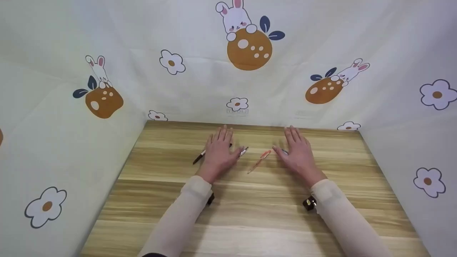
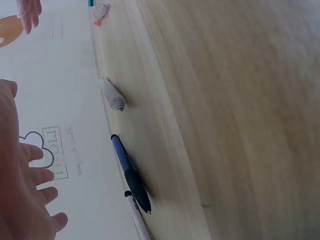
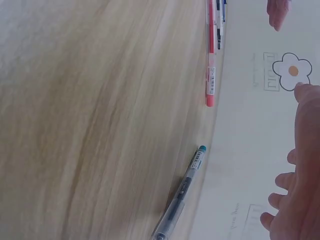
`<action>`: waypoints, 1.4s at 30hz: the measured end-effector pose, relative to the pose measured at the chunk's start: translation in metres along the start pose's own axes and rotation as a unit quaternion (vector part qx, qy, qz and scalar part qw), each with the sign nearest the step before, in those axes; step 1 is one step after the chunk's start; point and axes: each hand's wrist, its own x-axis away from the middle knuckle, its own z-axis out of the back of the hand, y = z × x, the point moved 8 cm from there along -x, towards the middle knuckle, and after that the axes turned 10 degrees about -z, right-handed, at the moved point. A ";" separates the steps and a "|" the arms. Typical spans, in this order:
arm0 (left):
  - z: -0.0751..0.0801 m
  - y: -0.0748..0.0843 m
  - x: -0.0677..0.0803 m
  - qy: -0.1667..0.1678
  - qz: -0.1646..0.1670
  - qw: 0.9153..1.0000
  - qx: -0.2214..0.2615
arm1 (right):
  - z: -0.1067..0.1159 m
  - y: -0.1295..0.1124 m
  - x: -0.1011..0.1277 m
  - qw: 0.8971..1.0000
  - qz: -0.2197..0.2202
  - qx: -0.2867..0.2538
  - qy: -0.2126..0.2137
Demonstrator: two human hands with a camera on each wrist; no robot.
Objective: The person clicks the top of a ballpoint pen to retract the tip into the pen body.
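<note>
Both hands reach forward over the table with fingers extended and nothing held in them. My left hand (image 1: 219, 153) is above a black-and-white pen (image 1: 199, 157), covering its middle in the head view. By its thumb lies a white pen (image 1: 244, 151). A blue pen with a dark grip (image 2: 131, 172) shows in the left wrist view but is hidden from the head. Between the hands is a red pen (image 1: 260, 161), lying slanted. My right hand (image 1: 299, 154) hovers over a clear-barrelled pen with a teal end (image 3: 180, 195), mostly hidden beneath it in the head view.
The wood-grain table (image 1: 246, 221) is enclosed at the back and both sides by a pale cloth (image 1: 200, 89) printed with rabbits, oranges and flowers. A small dark device (image 1: 309, 203) sits under the right wrist. Long pale sleeves cover both forearms.
</note>
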 end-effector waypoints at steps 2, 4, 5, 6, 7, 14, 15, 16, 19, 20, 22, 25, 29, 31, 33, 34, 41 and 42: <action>0.002 0.000 -0.001 0.010 -0.009 1.000 0.012 | 0.002 -0.001 0.000 1.000 0.001 -0.020 0.008; 0.004 0.001 -0.001 0.019 -0.019 0.999 0.035 | 0.003 -0.002 -0.001 0.999 0.000 -0.047 0.012; 0.005 0.001 -0.002 0.024 -0.025 0.998 0.052 | 0.004 -0.003 -0.001 0.998 -0.001 -0.064 0.011; 0.006 0.002 -0.002 0.027 -0.029 0.997 0.068 | 0.004 -0.003 -0.001 0.997 -0.003 -0.081 0.010; 0.006 0.001 -0.002 0.030 -0.033 0.995 0.084 | 0.004 -0.003 -0.001 0.995 -0.005 -0.097 0.006; 0.004 0.002 -0.001 0.024 -0.039 0.987 0.153 | -0.002 -0.002 0.001 0.982 -0.040 -0.180 -0.039; 0.004 0.001 -0.001 0.021 -0.036 0.986 0.161 | -0.003 -0.001 0.001 0.980 -0.045 -0.190 -0.045; 0.003 0.001 -0.001 0.018 -0.034 0.985 0.170 | -0.005 -0.001 0.002 0.977 -0.051 -0.202 -0.051; 0.001 -0.001 -0.001 0.011 -0.035 0.978 0.204 | -0.008 0.001 0.002 0.966 -0.066 -0.241 -0.061; 0.001 -0.001 -0.001 0.012 -0.037 0.976 0.215 | -0.008 0.001 0.002 0.962 -0.070 -0.255 -0.062; 0.001 -0.002 0.000 0.011 -0.040 0.973 0.229 | -0.010 0.001 0.002 0.955 -0.074 -0.280 -0.065; 0.001 -0.004 0.000 0.013 -0.037 0.969 0.243 | -0.012 0.001 0.002 0.945 -0.075 -0.310 -0.070; 0.000 -0.009 0.000 0.016 -0.024 0.965 0.260 | -0.014 0.000 0.002 0.940 -0.074 -0.325 -0.075; 0.000 -0.011 -0.002 0.018 -0.027 0.964 0.265 | -0.014 -0.001 0.003 0.939 -0.074 -0.327 -0.078; 0.000 -0.011 -0.002 0.021 -0.037 0.964 0.264 | -0.013 -0.001 0.003 0.938 -0.075 -0.328 -0.078; 0.001 -0.012 -0.003 0.022 -0.040 0.963 0.264 | -0.013 -0.001 0.003 0.938 -0.074 -0.329 -0.079; 0.004 -0.017 0.002 0.010 -0.030 0.965 0.259 | -0.014 0.000 0.002 0.935 -0.074 -0.337 -0.080; 0.005 -0.017 0.002 0.008 -0.028 0.966 0.258 | -0.014 -0.001 0.001 0.935 -0.074 -0.337 -0.081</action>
